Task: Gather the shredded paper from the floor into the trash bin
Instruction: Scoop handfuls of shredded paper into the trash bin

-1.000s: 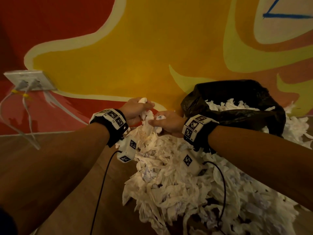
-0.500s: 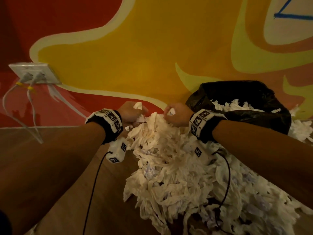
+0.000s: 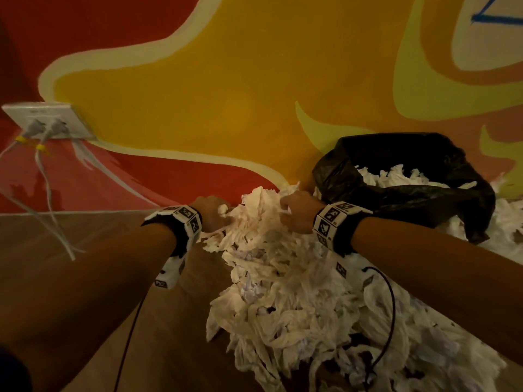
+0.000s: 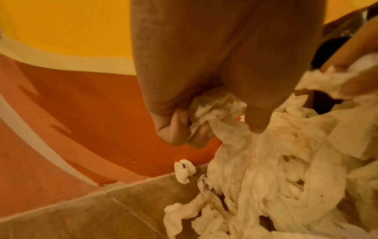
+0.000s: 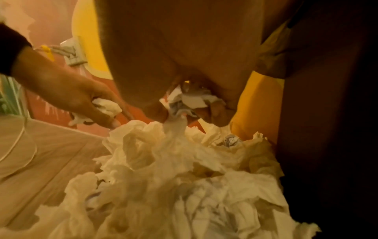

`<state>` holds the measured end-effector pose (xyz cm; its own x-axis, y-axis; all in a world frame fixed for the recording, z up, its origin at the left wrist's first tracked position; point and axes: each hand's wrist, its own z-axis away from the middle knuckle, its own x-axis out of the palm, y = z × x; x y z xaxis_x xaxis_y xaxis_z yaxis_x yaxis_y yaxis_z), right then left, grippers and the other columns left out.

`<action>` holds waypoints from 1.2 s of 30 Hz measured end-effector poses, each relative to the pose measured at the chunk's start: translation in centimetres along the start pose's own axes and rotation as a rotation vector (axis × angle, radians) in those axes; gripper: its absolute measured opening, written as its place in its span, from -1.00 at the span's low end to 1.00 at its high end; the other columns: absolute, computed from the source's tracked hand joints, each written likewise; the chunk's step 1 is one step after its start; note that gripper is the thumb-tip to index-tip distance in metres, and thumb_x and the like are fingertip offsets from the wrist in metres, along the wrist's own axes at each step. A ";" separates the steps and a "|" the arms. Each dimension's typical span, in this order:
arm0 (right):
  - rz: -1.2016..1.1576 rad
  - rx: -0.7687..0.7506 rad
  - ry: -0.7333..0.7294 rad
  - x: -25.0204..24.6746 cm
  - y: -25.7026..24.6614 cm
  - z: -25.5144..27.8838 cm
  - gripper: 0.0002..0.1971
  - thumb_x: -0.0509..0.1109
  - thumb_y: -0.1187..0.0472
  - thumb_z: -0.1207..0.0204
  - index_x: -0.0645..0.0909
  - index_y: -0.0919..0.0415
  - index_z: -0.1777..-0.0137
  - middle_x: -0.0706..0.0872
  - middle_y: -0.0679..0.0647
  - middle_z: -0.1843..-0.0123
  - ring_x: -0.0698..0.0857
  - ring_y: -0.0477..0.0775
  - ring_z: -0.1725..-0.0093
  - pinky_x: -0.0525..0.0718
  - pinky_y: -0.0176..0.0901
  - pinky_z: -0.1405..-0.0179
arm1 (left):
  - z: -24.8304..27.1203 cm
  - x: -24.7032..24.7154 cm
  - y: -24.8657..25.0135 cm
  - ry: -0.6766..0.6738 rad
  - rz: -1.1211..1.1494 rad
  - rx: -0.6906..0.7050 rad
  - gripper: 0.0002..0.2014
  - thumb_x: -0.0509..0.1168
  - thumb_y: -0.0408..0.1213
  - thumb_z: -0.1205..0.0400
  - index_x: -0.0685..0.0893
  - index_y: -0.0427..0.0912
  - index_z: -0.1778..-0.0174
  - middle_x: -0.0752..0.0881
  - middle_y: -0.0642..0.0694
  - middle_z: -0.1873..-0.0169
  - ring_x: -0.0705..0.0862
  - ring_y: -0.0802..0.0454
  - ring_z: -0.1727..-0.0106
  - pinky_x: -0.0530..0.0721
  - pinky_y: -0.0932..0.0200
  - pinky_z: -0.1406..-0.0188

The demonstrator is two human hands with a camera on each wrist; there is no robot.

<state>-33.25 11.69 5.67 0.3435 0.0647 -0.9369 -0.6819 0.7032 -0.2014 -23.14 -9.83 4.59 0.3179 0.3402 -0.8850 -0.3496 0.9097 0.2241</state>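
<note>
Left hand (image 3: 210, 212) and right hand (image 3: 297, 212), 2 fists curled tight on the heap of white shredded paper (image 3: 297, 292), just beside the black-lined trash bin (image 3: 396, 171) at the wall.

The light on my work is dim and warm, tinting everything orange. My forearms go nearly black at the head view's lower edges, where the wide lens bends the wall. The wrist views are soft and grainy, my right hand (image 4: 351, 53) smeared by motion blur, the right view's far side lost in shadow.
</note>
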 end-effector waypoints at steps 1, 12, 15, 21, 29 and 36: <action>-0.068 -0.007 0.045 -0.3 -0.2 0.3 -0.76 0.27 0.08 -0.56 0.45 0.13 0.32 0.53 0.09 0.22 0.53 0.17 0.07 0.38 -0.09 0.14 | -0.1 0.0 0.3 -0.001 -0.001 0.006 -0.61 0.27 0.09 -0.64 0.65 -0.01 -0.32 0.68 -0.10 -0.28 0.64 -0.15 -0.24 0.63 0.03 -0.14; -0.346 -0.008 0.288 -1.3 -0.2 1.0 -0.46 0.19 0.07 -0.69 0.22 0.17 0.56 0.31 0.04 0.58 0.33 0.01 0.50 0.13 -0.22 0.23 | -0.4 -1.2 3.1 0.091 0.276 0.027 -0.65 0.20 -0.01 -0.70 0.69 -0.26 -0.02 0.73 -0.26 0.05 0.69 -0.25 -0.01 0.59 0.07 0.15; -0.350 0.021 0.228 -1.1 0.1 0.7 -0.61 0.36 0.09 -0.54 0.32 0.17 0.43 0.41 0.07 0.42 0.42 0.10 0.27 0.19 -0.15 0.21 | -0.2 -1.9 3.3 0.181 0.411 0.037 -0.68 0.27 0.05 -0.66 0.71 -0.16 0.07 0.73 -0.13 0.15 0.70 -0.08 0.13 0.63 0.02 0.06; -0.419 -0.026 0.126 -0.8 -1.1 0.9 -0.79 0.40 0.32 -0.46 0.46 0.01 0.10 0.58 0.03 0.08 0.65 0.21 0.05 0.51 -0.19 0.37 | 1.2 -3.4 3.5 0.283 0.644 0.037 -0.75 0.33 -0.25 -0.64 0.50 -0.06 0.36 0.57 -0.09 0.39 0.54 0.07 0.47 0.49 0.22 0.45; -0.133 -0.078 -0.021 -0.5 -2.5 0.1 -0.66 0.37 -0.10 -0.38 0.45 0.11 0.43 0.50 0.07 0.41 0.52 0.16 0.33 0.44 -0.12 0.35 | 2.7 -3.4 2.5 0.275 0.825 0.035 -0.65 0.29 -0.53 -0.56 0.36 -0.16 0.46 0.51 0.00 0.62 0.49 0.10 0.63 0.48 0.17 0.53; 0.164 -0.054 0.004 1.1 -2.0 -0.9 -0.65 0.21 -0.30 -0.50 0.40 -0.02 0.16 0.58 0.06 0.18 0.58 0.17 0.17 0.45 -0.08 0.24 | 3.1 -3.0 1.7 0.261 0.708 0.115 -0.83 0.41 -0.16 -0.60 0.63 -0.18 0.16 0.64 -0.04 0.38 0.54 0.13 0.47 0.57 0.23 0.48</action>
<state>-32.04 9.74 4.76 0.2224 0.1725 -0.9596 -0.7623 0.6444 -0.0609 -21.98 -8.54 8.90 -0.1718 0.7973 -0.5787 -0.2941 0.5191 0.8025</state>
